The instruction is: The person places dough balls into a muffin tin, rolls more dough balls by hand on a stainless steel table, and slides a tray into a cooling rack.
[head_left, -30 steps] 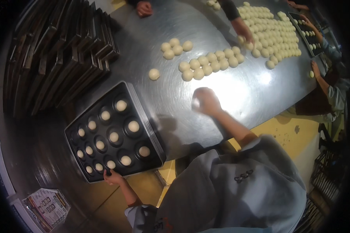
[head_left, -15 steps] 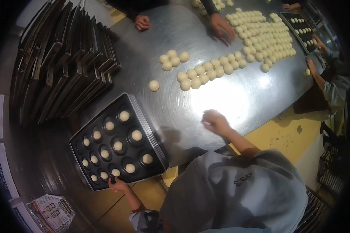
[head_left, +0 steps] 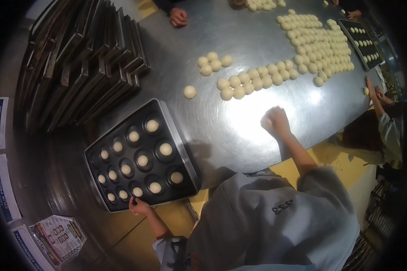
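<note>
Dough balls (head_left: pixel 142 161) sat in the hollows of a black tray (head_left: pixel 149 142) at the left end of the table (head_left: pixel 185 49). The left hand (head_left: pixel 139 207) was at the tray's near edge; whether it clamped on there, I could not tell. Toward the table's near edge was the right hand (head_left: pixel 277 123), fingers bent inward; whether they held anything was hidden.

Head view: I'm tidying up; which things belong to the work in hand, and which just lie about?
In use:
dough balls
dark tray, left hand at edge
steel table, under right hand

Seemingly lying about:
stacked metal pans
printed sheet
</note>
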Available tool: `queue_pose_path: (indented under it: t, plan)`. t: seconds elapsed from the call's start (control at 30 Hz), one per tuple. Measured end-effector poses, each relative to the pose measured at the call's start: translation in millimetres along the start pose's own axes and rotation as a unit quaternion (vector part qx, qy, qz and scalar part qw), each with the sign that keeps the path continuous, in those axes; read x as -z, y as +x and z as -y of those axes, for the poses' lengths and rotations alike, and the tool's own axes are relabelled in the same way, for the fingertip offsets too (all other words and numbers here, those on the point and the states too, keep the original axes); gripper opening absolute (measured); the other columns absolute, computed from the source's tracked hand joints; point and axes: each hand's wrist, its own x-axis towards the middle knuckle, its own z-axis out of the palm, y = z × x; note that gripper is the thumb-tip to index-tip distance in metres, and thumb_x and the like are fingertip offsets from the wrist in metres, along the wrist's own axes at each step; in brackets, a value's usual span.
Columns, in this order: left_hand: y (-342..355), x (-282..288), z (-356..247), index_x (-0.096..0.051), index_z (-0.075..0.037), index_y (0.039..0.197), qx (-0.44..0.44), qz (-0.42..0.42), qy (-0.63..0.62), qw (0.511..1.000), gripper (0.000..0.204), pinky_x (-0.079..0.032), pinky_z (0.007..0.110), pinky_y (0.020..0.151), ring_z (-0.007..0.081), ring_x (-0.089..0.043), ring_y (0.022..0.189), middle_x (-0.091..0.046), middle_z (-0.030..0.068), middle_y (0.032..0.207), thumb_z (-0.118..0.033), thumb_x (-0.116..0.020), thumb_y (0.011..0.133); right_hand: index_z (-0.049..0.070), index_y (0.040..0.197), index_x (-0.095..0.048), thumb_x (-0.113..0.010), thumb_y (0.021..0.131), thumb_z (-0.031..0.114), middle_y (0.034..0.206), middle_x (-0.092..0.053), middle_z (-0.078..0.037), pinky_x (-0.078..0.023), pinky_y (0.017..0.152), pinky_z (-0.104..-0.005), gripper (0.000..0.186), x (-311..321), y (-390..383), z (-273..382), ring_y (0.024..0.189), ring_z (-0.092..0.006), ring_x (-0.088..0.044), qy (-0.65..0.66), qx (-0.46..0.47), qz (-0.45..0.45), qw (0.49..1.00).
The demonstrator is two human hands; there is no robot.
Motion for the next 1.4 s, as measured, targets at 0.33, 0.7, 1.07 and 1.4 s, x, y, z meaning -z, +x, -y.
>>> queue_pose_path:
  t: [0.33, 0.7, 1.07, 1.4]
  plan:
    - [0.4, 0.6, -4.5, -0.075, -0.011, 0.098, 0.026, -0.004, -0.017, 1.000, 0.019, -0.030, 0.045, 0.108, 0.0240, -0.052, 0.119, -0.066, 0.0045, 0.111, -0.011, -0.071, 0.079, 0.008, 0.085, -0.066, -0.075, 0.075, 0.006, 0.094, -0.066, -0.012, -0.052, 0.082, -0.0404, 0.013, -14.7, -18.6, 11.0, 0.090, -0.0307, -0.064, 0.230, 0.018, 0.004, 0.973]
    - [13.2, 5.6, 1.0, -0.077, -0.013, 0.097, 0.002, -0.002, -0.002, 1.000, 0.018, -0.026, 0.045, 0.110, 0.0215, -0.056, 0.117, -0.068, 0.0020, 0.106, -0.013, -0.072, 0.080, 0.009, 0.078, -0.067, -0.076, 0.073, 0.013, 0.086, -0.065, -0.009, -0.049, 0.086, -0.0418, 0.011, -22.4, -14.6, 42.5, 0.090, -0.0299, -0.063, 0.185, 0.014, -0.033, 0.982]
    - [1.8, 5.3, -22.8, -0.077, -0.002, 0.094, -0.013, 0.008, -0.054, 0.998, 0.015, -0.046, 0.040, 0.096, 0.0265, -0.061, 0.105, -0.067, 0.0118, 0.107, -0.001, -0.071, 0.080, 0.006, 0.083, -0.069, -0.074, 0.074, 0.013, 0.094, -0.067, -0.012, -0.048, 0.089, -0.0444, 0.013, -23.4, -7.5, 67.5, 0.096, -0.0320, -0.063, 0.166, -0.029, -0.033, 0.985]
    - [-0.3, 5.4, -23.0, -0.077, -0.005, 0.094, -0.007, -0.015, -0.104, 0.994, 0.014, -0.048, 0.040, 0.095, 0.0279, -0.063, 0.102, -0.066, 0.0118, 0.107, -0.001, -0.072, 0.081, 0.007, 0.089, -0.068, -0.072, 0.073, 0.008, 0.105, -0.063, -0.014, -0.049, 0.086, -0.0447, 0.016, -24.7, 15.2, 32.1, 0.103, -0.0354, -0.059, 0.097, -0.053, -0.017, 0.994]
